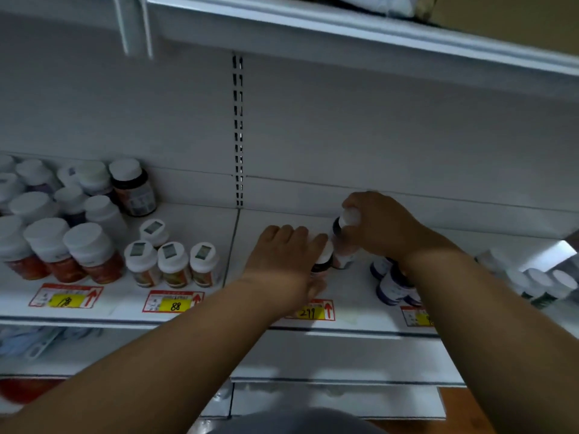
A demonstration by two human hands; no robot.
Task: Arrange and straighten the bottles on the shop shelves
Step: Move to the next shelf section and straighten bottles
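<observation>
On the white shop shelf [282, 217] my left hand [282, 258] lies over the top of a dark bottle with a white cap [324, 261], fingers curled round it. Just behind and to the right, my right hand [379, 227] grips the cap of a second dark bottle [340, 228], which stands a little higher or tilted. Most of both bottles is hidden by my hands. Blue-labelled bottles [391, 286] stand under my right forearm. To the left stand white-capped bottles with orange labels [172, 264] and larger red-labelled ones [87, 255].
Price tags [175, 303] line the shelf's front edge. A slotted upright [238, 130] divides the back panel. More white-capped bottles [545, 286] stand at the far right. An upper shelf [344, 29] overhangs, and lower shelves [338, 355] sit below.
</observation>
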